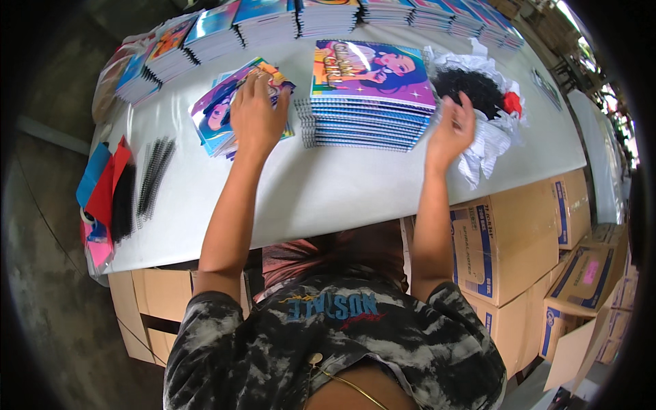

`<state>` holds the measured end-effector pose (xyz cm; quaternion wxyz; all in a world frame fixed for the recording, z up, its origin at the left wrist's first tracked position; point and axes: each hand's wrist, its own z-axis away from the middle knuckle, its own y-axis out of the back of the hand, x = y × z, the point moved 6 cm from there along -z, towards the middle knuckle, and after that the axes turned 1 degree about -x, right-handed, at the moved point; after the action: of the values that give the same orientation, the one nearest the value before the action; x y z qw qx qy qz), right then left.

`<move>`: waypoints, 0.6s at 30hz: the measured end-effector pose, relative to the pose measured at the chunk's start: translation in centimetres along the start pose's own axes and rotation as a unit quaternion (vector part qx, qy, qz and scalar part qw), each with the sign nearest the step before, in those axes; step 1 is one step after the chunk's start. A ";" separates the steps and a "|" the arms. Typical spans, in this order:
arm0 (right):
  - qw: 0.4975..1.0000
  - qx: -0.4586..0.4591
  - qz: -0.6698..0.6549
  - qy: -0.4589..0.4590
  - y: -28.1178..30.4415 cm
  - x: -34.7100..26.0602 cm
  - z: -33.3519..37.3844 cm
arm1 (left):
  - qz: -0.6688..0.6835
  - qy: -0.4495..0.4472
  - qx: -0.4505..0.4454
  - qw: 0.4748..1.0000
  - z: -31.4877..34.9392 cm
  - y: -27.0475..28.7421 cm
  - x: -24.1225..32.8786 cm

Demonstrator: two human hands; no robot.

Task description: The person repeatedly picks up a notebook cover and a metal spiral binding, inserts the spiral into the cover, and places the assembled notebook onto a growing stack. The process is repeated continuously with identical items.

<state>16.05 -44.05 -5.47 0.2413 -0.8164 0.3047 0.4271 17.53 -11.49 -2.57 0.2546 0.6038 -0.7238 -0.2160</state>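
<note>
the left hand (260,113) lies over loose covers (214,117) left of the notebook stack (372,123), fingers spread; whether they grip, i cannot tell. the right hand (452,133), right of the stack, has fingers loosely parted. the covers look light, thin and slick, best pinched at an edge.

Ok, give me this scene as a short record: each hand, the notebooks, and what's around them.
left hand: on a pile of colourful sheets, grip unclear
right hand: open, beside the notebook stack, contact unclear
notebook stack: spiral-bound, picture cover on top
right side: crumpled paper around a black tangle
left side: black spirals on the table
far edge: more notebooks in stacks
</note>
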 end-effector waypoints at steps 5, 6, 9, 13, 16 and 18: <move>0.998 0.017 -0.039 0.049 2.3 -1.7 3.6 | 0.012 -0.044 -0.112 0.993 4.1 0.3 -5.4; 0.998 0.000 -0.048 0.046 1.8 -2.5 4.6 | 0.032 -0.006 -0.145 0.989 3.5 0.6 -6.2; 0.988 -0.107 -0.096 0.057 -1.3 -5.4 6.9 | 0.110 0.132 -0.131 0.976 -0.3 3.8 -8.0; 0.944 -0.255 -0.097 0.188 -5.7 -13.5 8.6 | 0.145 -0.071 -0.102 0.982 -3.0 12.1 -4.2; 0.914 -0.311 -0.172 0.196 -7.5 -15.3 11.3 | 0.174 -0.199 -0.173 0.949 0.4 16.3 1.2; 0.858 -0.457 -0.233 -0.023 -7.7 -13.4 14.0 | 0.201 -0.135 -0.162 0.957 1.3 17.0 0.6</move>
<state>7.74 -25.64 -0.43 -0.0596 -0.8722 -0.1292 0.4680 3.65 -9.05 7.09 0.2871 0.3622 -0.8131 -0.3538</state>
